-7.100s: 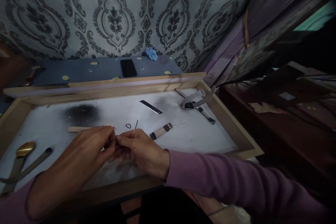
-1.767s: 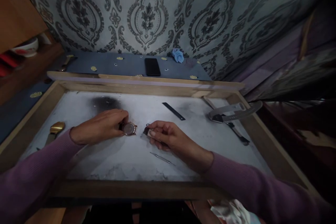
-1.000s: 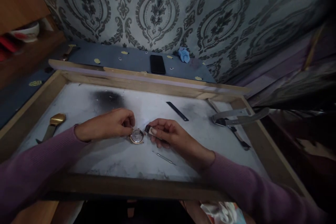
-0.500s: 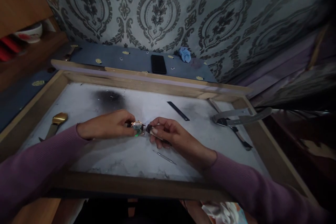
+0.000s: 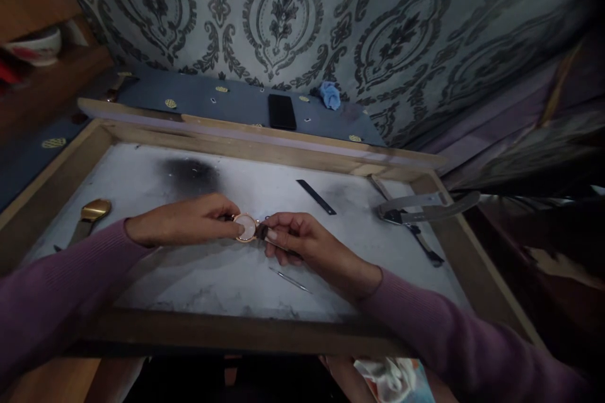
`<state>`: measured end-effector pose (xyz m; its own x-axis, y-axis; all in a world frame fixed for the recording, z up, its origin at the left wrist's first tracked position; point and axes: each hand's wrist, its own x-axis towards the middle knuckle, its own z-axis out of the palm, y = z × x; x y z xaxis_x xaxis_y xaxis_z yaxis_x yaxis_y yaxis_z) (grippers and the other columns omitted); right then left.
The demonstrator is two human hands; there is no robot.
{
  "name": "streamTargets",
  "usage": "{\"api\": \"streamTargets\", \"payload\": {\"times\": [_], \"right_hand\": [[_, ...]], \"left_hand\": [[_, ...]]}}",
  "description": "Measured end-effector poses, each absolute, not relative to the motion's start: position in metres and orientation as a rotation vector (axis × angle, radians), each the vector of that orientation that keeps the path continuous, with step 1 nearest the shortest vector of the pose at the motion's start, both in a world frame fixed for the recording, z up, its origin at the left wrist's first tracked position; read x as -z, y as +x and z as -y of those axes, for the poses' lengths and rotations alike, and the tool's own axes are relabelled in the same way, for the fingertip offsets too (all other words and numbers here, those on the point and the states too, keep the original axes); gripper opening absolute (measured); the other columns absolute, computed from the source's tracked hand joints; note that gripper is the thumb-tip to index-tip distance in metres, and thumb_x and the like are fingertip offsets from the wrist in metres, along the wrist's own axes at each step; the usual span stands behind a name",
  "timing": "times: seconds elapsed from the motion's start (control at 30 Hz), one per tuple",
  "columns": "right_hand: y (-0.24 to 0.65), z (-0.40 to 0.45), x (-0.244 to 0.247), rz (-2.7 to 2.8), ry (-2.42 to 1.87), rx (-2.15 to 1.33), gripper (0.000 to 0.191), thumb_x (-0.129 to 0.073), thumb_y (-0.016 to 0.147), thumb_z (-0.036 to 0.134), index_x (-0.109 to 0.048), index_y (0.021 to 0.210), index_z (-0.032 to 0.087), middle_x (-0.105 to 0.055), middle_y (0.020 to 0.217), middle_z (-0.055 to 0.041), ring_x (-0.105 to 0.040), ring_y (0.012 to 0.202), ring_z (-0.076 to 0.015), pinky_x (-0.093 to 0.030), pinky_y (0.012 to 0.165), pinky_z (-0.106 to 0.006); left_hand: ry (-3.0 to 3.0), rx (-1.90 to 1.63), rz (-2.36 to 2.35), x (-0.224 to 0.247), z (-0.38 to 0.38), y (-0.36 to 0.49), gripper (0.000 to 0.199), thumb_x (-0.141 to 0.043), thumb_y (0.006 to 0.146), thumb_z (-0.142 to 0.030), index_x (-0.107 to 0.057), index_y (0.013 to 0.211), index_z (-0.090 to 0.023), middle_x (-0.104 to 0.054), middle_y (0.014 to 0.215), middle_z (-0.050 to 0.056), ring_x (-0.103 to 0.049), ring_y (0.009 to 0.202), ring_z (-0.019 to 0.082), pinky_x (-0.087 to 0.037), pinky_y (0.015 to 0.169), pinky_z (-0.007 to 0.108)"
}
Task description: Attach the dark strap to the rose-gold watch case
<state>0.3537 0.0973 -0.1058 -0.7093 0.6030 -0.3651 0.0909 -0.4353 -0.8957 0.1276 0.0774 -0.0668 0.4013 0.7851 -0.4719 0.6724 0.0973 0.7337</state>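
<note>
Near the middle of a wooden-framed tray [image 5: 227, 322] is a round gold-rimmed watch [image 5: 246, 227]. My left hand [image 5: 196, 220] grips it at its left side, the thumb on its face. My right hand [image 5: 302, 239] pinches a dark strap piece [image 5: 263, 232], whose end is against the right side of the watch case; whether it is joined I cannot make out. A thin metal tool [image 5: 290, 279] lies below my right hand. A dark flat blade [image 5: 316, 196] lies farther back on the white surface.
A gold watch [image 5: 96, 210] lies at the tray's left. Watches with grey and dark straps [image 5: 411, 211] are at its right. Beyond the back rim are a black phone [image 5: 282, 111] and a blue crumpled cloth [image 5: 329, 96]. A bowl [image 5: 38, 48] stands on the left shelf.
The strap piece in my right hand has come up against the watch, closing the small gap. The watch face is tilted differently and looks paler. The whole view has shifted slightly.
</note>
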Motion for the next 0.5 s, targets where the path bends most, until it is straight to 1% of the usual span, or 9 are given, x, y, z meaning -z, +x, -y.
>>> {"api": "streamTargets", "payload": {"times": [0.13, 0.3, 0.5], "right_hand": [[0.3541, -0.0978, 0.1071, 1.440, -0.974, -2.228, 0.030, -0.071, 0.077, 0.038, -0.064, 0.091, 0.013, -0.064, 0.066, 0.0001, -0.048, 0.047, -0.0039, -0.023, 0.038, -0.016], [0.3545, -0.0980, 0.1074, 1.439, -1.012, -2.223, 0.025, -0.070, 0.079, 0.035, -0.065, 0.092, 0.014, -0.063, 0.067, -0.0001, -0.048, 0.049, -0.0037, -0.024, 0.041, -0.016], [0.3543, -0.0982, 0.1069, 1.450, -1.013, -2.231, 0.022, -0.068, 0.080, 0.033, -0.066, 0.091, 0.013, -0.063, 0.066, -0.0003, -0.046, 0.048, -0.0028, -0.022, 0.041, -0.017]], "left_hand": [[1.631, -0.131, -1.308, 0.0666, -0.0783, 0.1284, 0.045, -0.049, 0.080, -0.058, -0.067, 0.088, -0.017, -0.053, 0.076, 0.001, -0.045, 0.069, 0.014, -0.032, 0.054, 0.022], [1.637, -0.137, -1.287, 0.0683, -0.0783, 0.1280, 0.046, -0.048, 0.081, -0.057, -0.068, 0.090, -0.017, -0.052, 0.077, 0.001, -0.045, 0.067, 0.013, -0.032, 0.055, 0.022], [1.629, -0.137, -1.295, 0.0689, -0.0775, 0.1277, 0.047, -0.049, 0.081, -0.058, -0.069, 0.093, -0.017, -0.056, 0.080, 0.003, -0.047, 0.069, 0.014, -0.033, 0.056, 0.023]]}}
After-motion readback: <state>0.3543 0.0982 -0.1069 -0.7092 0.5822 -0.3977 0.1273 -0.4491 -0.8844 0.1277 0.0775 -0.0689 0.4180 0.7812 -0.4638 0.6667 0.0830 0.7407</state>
